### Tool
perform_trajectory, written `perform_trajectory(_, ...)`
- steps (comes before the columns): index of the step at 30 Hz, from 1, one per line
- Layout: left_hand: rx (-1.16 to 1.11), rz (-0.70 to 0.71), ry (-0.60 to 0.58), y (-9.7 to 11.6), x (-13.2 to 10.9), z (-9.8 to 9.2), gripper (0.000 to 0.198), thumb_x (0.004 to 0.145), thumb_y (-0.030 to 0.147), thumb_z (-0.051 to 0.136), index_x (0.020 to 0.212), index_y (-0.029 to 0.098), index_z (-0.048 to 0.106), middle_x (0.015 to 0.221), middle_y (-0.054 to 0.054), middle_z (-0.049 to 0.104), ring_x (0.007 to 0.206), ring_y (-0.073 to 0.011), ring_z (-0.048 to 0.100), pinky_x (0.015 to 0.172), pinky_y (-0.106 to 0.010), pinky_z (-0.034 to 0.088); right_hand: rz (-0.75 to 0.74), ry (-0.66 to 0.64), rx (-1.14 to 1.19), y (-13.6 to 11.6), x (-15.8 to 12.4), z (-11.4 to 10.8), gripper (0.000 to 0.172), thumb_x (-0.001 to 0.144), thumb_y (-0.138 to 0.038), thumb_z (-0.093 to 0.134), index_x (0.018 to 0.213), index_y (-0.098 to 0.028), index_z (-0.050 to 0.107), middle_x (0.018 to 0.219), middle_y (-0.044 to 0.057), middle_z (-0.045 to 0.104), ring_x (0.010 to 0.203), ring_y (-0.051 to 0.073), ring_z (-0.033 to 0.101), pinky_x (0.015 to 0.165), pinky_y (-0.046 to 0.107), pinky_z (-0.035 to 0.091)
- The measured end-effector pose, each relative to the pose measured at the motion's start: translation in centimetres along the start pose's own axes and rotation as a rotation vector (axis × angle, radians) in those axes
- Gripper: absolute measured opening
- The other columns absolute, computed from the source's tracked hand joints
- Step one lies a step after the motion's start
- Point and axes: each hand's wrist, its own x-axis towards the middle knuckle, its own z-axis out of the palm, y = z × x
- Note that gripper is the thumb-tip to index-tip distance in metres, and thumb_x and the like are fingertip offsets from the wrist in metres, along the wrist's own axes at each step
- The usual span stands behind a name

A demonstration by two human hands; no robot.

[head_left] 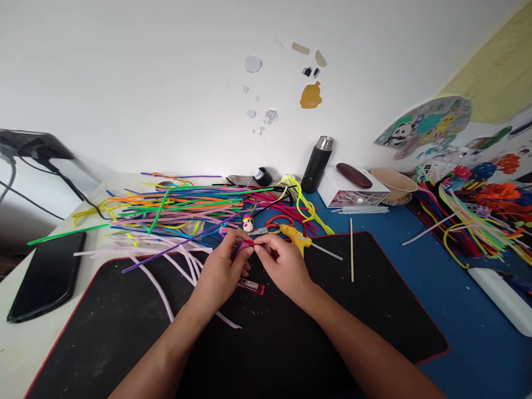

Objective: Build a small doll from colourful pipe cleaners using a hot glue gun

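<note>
Over the black mat (366, 310), my left hand (220, 271) and my right hand (286, 269) meet with fingertips closed. Between them they pinch a small piece of red pipe cleaner (249, 242); some purple fuzzy stem also shows at the left fingers, and the rest is hidden by them. Just below the fingers lies a small red packet (251, 286) with a printed label. A yellow hot glue gun (297, 238) with a clear glue stick sits beyond my right hand. Behind the fingers are a little figurine (248, 223) and red-handled scissors (280, 221).
A heap of coloured pipe cleaners (187, 205) spreads at the back left, with pale lilac ones (155, 291) across the mat. A wooden stick (351, 249) lies right. Behind stand a black thermos (317, 164) and a white box (332, 185). A phone (47, 274) lies left.
</note>
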Motion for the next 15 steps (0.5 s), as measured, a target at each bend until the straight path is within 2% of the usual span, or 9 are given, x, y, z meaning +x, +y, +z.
perform_trajectory(4,-0.154,0.009,-0.016,0.08,0.30,-0.03,0.033,0.097,0.051,0.068,0.112,0.025,0.054,0.093,0.001,0.065,0.064,-0.0145,0.067,0.057,-0.029,0.060,0.012,-0.010,0.027,-0.23,-0.04,-0.17,0.015,0.099,-0.033,0.063,0.100,-0.024,0.075,0.065,-0.003,0.059,0.058,0.016,0.055,0.057,0.030,0.039)
perform_trajectory(10,-0.421,-0.085,-0.093,0.56,0.61,-0.40,0.051,0.087,0.054,0.082,0.110,0.024,0.048,0.085,0.005,0.065,0.060,-0.0131,0.069,0.055,-0.028,0.062,0.047,-0.043,0.073,-0.44,-0.08,-0.16,0.016,0.098,-0.034,0.063,0.098,-0.023,0.075,0.065,-0.002,0.060,0.058,0.016,0.055,0.057,0.029,0.040)
perform_trajectory(15,-0.529,-0.147,-0.114,0.66,0.59,-0.44,0.056,0.082,0.051,0.087,0.111,0.024,0.048,0.082,0.005,0.065,0.061,-0.0127,0.068,0.053,-0.025,0.060,0.075,-0.048,0.106,-0.41,-0.04,-0.15,0.018,0.098,-0.035,0.062,0.096,-0.022,0.075,0.070,0.000,0.066,0.061,0.016,0.057,0.058,0.029,0.043)
